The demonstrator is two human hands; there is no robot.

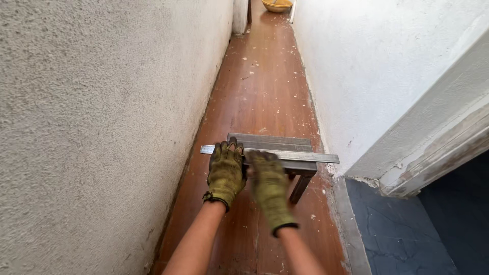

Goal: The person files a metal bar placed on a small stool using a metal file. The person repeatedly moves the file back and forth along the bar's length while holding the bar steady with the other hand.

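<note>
- Near edge: two bare forearms rising from the bottom of the view, both hands in worn olive-yellow work gloves with dark cuffs.
- Left hand (225,172): laid palm-down, fingers together and bent over the far edge of a flat metal strip (285,155), pressing it onto a small stool (285,153). Hand set near the strip's left end, a short bright tip showing beyond the fingertips toward the left wall.
- Right hand (268,184): motion-blurred, just beside the left, over the strip and the stool's near edge. Cannot tell whether open or clasping, or whether touching.
- Metal strip: thin, straight, dull grey with a lighter left tip; lying crosswise on the stool top, running from the left hand rightward and overhanging the stool on the right.
- Stool: low, grey, flat slatted top of rectangular outline; one dark leg visible below the right hand.
- Floor (260,97): glossy red-brown, flecked with pale plaster spots, forming a narrow corridor.
- Left wall (102,112): rough, grainy grey render. Right wall (377,66): smoother white plaster, chipped at the base.
- Lower right: weathered pale door frame (438,142) over cracked dark blue-grey flooring (397,229).
- Far end: yellow bowl (277,5) on the floor.
</note>
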